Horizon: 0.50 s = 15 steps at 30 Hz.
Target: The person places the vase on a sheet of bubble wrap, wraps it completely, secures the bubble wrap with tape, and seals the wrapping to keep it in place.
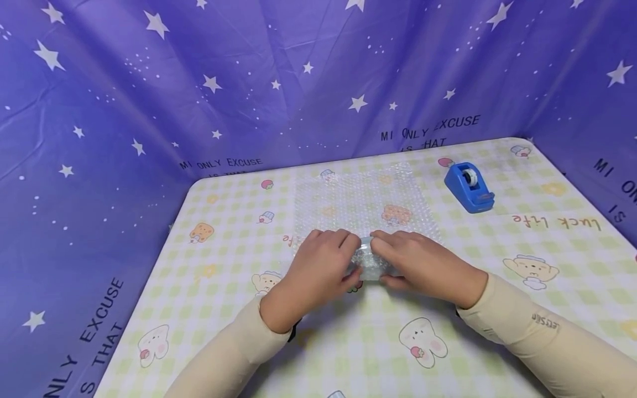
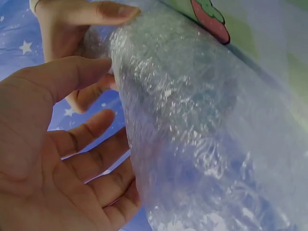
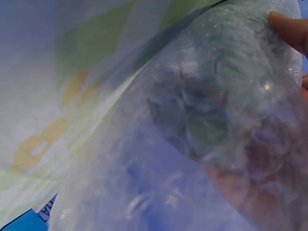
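Note:
Clear bubble wrap (image 1: 355, 199) lies spread over the tabletop, and its near end is rolled into a bundle (image 1: 372, 262) around something pale bluish-green. My left hand (image 1: 323, 262) grips the left end of this roll, thumb on the near side and fingers over the far side. At the right end my right hand (image 1: 415, 257) holds it the same way. In the left wrist view the left thumb and fingers bend round the edge of the wrap (image 2: 187, 120). A dark rounded shape shows through the wrap (image 3: 130, 159) in the right wrist view; what it is stays hidden.
A blue tape dispenser (image 1: 468, 188) with a roll of tape stands to the right, beyond my right hand. The table has a green-and-white checked cover (image 1: 209, 320) with cartoon prints. Purple star-printed curtains (image 1: 278, 83) hang along the back and sides.

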Tool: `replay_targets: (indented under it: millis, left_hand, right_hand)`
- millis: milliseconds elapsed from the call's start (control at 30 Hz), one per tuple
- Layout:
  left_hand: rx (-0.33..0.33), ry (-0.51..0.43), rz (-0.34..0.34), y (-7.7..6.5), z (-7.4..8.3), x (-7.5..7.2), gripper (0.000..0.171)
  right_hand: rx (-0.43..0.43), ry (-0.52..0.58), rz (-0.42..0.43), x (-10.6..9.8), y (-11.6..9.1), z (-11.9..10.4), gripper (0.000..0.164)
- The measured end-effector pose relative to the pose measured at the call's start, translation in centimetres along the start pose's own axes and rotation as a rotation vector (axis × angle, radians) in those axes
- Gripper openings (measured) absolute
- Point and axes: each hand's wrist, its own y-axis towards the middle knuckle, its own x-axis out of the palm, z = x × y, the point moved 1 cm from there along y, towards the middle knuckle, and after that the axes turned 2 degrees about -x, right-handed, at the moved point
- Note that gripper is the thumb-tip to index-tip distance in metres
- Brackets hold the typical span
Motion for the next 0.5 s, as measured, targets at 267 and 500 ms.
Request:
replay_targets:
  millis: [267, 500]
  left_hand:
    - [0.011, -0.002, 0.05, -0.2, 0.3, 0.7, 0.034]
    - [0.009, 0.012, 0.055, -0.3, 0.4, 1.3, 0.037]
  right_hand:
    - [-0.001, 0.022, -0.009, 0.0, 0.0, 0.0, 0.048]
    - [-0.003, 0.022, -0.007, -0.1, 0.0, 0.1, 0.048]
